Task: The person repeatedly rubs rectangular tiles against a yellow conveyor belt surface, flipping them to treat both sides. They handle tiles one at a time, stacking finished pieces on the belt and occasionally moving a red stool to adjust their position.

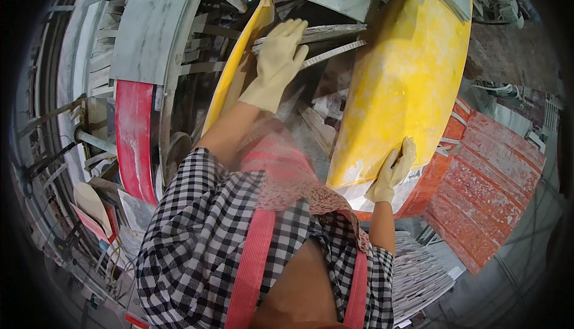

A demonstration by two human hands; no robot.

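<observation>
My left hand point(278, 63), in a cream rubber glove, reaches forward with fingers spread and lies flat on a thin pale strip of stone point(332, 51) that runs between two yellow parts. My right hand point(394, 170), also gloved, presses flat against the lower edge of a large yellow dusty cover point(406, 78). A narrower yellow guard point(236, 75) stands to the left of my left forearm. Neither hand grips anything. My checked sleeves and pink apron fill the lower middle.
A red curved panel point(134, 137) and grey marble slabs point(152, 24) lie to the left. An orange-red ribbed panel point(484, 185) sits to the right. A stack of thin white strips point(421, 275) lies low right. Pipes and cables crowd the far left.
</observation>
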